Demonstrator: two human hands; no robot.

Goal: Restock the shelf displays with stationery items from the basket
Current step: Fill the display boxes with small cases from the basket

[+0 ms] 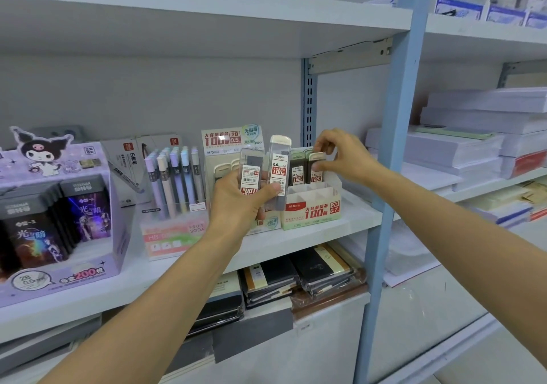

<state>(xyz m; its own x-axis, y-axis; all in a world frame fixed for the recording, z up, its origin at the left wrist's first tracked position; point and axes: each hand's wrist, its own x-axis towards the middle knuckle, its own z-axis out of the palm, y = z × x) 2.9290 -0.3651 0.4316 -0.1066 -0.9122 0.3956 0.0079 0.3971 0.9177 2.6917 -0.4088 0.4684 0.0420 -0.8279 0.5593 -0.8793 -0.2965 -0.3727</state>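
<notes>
Before the white shelf (pixel 355 213), left fingers (pixel 271 188) clamp two flat clear lead cases (pixel 279 170); right fingers (pixel 321 146) pinch a cream-capped case (pixel 316 173).

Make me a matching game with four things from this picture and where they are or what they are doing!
Things
1. left hand
2. right hand
3. black notebooks
4. purple cartoon box

Where or what
A. below the middle shelf
B. pinches a lead case standing in the 0.7 display box
C. holds two lead cases
D. left end of the middle shelf

Pairs: 1-C, 2-B, 3-A, 4-D
</notes>
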